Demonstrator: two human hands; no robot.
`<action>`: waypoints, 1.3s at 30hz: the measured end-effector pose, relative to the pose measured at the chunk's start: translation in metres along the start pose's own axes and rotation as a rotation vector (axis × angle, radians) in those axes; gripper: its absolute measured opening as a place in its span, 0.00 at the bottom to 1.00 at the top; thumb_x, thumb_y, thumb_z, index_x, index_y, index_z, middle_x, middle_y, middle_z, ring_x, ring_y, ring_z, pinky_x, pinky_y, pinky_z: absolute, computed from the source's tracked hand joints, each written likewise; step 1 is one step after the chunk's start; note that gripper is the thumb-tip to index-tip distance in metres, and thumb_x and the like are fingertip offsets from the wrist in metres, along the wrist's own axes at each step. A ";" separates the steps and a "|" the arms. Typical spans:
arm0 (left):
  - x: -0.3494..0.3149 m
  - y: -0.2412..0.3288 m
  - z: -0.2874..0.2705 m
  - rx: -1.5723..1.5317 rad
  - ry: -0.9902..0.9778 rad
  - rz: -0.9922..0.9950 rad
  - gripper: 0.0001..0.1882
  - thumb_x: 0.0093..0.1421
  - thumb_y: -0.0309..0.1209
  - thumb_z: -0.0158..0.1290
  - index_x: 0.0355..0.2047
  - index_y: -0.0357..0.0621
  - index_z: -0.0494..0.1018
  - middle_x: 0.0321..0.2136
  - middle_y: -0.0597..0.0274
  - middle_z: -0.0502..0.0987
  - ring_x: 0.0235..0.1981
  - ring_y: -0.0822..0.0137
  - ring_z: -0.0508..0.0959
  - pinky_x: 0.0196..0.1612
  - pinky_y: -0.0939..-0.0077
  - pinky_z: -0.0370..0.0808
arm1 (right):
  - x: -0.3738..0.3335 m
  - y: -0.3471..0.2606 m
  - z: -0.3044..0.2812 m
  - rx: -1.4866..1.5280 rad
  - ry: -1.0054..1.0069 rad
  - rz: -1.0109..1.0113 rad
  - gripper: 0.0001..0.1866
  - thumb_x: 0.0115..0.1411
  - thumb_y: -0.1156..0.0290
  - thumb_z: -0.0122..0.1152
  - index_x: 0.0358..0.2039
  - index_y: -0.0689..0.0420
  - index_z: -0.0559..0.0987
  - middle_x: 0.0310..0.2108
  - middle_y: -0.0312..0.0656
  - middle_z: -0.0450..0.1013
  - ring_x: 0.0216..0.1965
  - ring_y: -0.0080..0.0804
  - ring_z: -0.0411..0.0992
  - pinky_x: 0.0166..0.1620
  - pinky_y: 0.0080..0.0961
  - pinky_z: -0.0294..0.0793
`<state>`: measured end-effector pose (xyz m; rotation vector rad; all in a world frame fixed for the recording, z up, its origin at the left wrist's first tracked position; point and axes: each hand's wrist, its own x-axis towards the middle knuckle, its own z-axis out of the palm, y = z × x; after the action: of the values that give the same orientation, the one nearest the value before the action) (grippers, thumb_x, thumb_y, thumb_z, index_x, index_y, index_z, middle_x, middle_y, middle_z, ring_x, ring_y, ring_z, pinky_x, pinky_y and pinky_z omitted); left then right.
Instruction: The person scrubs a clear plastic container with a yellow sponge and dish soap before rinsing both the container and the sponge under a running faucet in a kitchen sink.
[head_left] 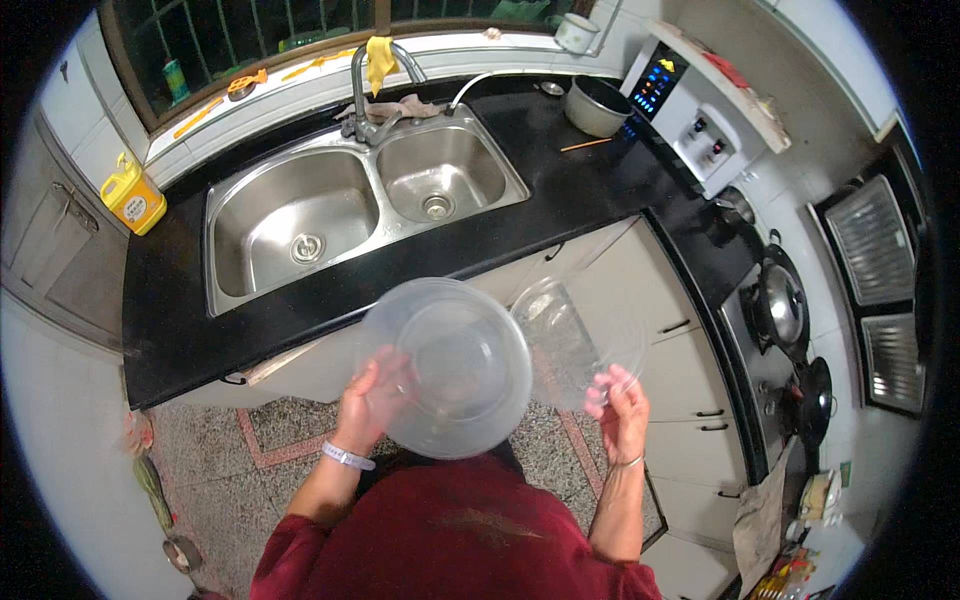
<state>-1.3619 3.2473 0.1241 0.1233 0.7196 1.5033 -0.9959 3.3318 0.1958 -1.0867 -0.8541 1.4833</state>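
In front of my body, my left hand (365, 405) grips a round, translucent plastic bowl (462, 365) by its left side; some fingers show blurred through the plastic. My right hand (622, 415) is closed on the lower edge of a clear, rounded plastic piece (560, 325), so see-through that I cannot tell whether it is a lid or another bowl. The two pieces are side by side, in front of the counter's near edge. No contents are visible in the bowl.
Beyond the hands, a steel double sink (300, 215) with a tap (370, 125) is set in the black counter (590, 185). A yellow pump bottle (133, 197) stands left; a pot (597, 107) and a white dispenser (690, 120) stand right. Farther right is a lidded pan (782, 300) on the stove.
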 end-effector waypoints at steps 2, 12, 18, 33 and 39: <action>0.012 0.011 0.000 -0.012 0.104 0.071 0.28 0.64 0.46 0.48 0.60 0.46 0.60 0.59 0.49 0.63 0.58 0.49 0.66 0.58 0.45 0.65 | 0.056 -0.007 0.007 0.012 -0.038 -0.026 0.20 0.62 0.69 0.58 0.53 0.63 0.69 0.43 0.47 0.74 0.35 0.32 0.76 0.33 0.26 0.82; 0.089 0.032 0.064 -0.103 0.409 0.485 0.29 0.65 0.47 0.47 0.62 0.47 0.59 0.55 0.51 0.66 0.56 0.51 0.67 0.56 0.45 0.67 | 0.324 -0.021 0.085 -0.063 -0.382 0.183 0.21 0.64 0.67 0.56 0.55 0.62 0.68 0.45 0.47 0.74 0.36 0.32 0.76 0.34 0.25 0.80; 0.117 0.019 0.111 -0.145 0.581 0.573 0.32 0.65 0.48 0.47 0.64 0.48 0.57 0.55 0.51 0.65 0.56 0.51 0.67 0.56 0.44 0.67 | 0.430 0.011 0.149 -0.175 -0.543 0.363 0.19 0.64 0.66 0.55 0.53 0.61 0.69 0.43 0.44 0.75 0.37 0.33 0.75 0.36 0.29 0.79; 0.182 0.028 0.135 -0.121 0.601 0.624 0.35 0.63 0.49 0.49 0.65 0.47 0.55 0.56 0.50 0.63 0.57 0.53 0.65 0.58 0.44 0.66 | 0.575 0.232 0.171 -0.588 -1.029 0.215 0.17 0.61 0.67 0.58 0.48 0.61 0.71 0.43 0.42 0.72 0.37 0.34 0.74 0.35 0.31 0.80; 0.205 0.038 0.129 -0.055 0.632 0.622 0.37 0.63 0.45 0.50 0.66 0.44 0.50 0.58 0.47 0.60 0.58 0.54 0.64 0.55 0.53 0.72 | 0.507 0.076 0.240 -0.502 -0.801 0.608 0.21 0.60 0.64 0.61 0.51 0.57 0.71 0.40 0.40 0.72 0.40 0.33 0.73 0.41 0.31 0.79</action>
<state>-1.3492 3.4874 0.1717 -0.2017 1.2131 2.1928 -1.2609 3.8248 0.1104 -1.1696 -1.6089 2.3687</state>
